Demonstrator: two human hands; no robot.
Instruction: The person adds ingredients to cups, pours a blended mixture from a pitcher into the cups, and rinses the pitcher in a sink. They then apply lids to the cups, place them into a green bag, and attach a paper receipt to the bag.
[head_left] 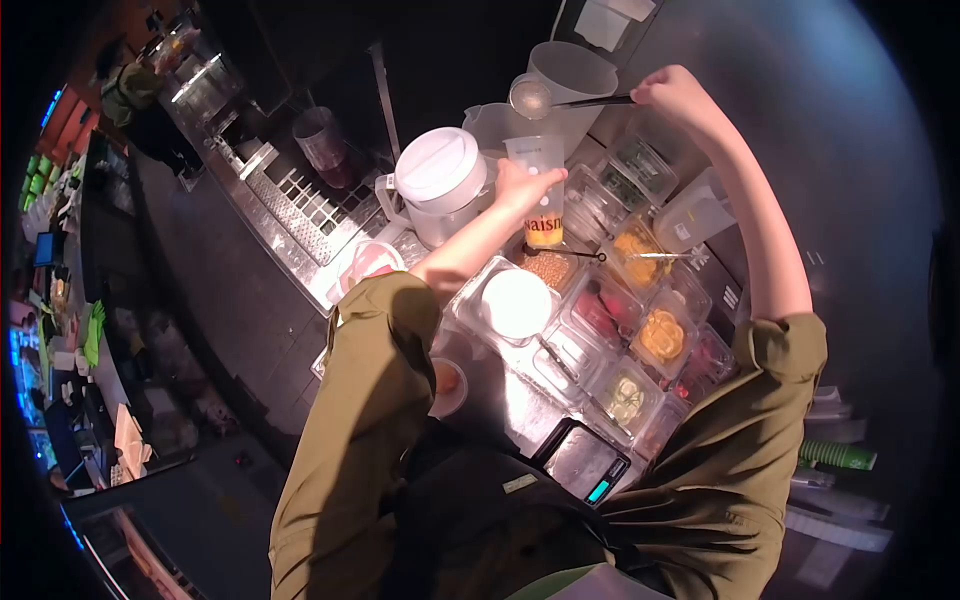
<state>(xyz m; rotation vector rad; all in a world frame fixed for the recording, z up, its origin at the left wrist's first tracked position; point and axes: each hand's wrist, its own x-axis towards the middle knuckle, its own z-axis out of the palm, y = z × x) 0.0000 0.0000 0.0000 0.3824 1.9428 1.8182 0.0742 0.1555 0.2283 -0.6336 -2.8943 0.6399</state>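
My left hand (522, 186) is wrapped round a clear plastic cup (541, 206) with printed lettering and something yellow at its bottom. In my right hand (668, 92) is the dark handle of a ladle (531, 97). The ladle's round bowl hangs just above the cup's mouth, in front of a translucent pitcher (575, 72). What the bowl holds is too small to make out. Left of the cup stands a white-lidded pitcher (440, 170), close to my left wrist. A tub of brownish grains (549, 268) sits below the cup, with a dark-handled utensil across it.
Clear tubs hold yellow pieces (640, 252), orange slices (662, 335) and green slices (627, 398). A digital scale (582, 462) lies near my body. A metal drain grate (300, 205) is at left, and another person (135, 95) stands far left.
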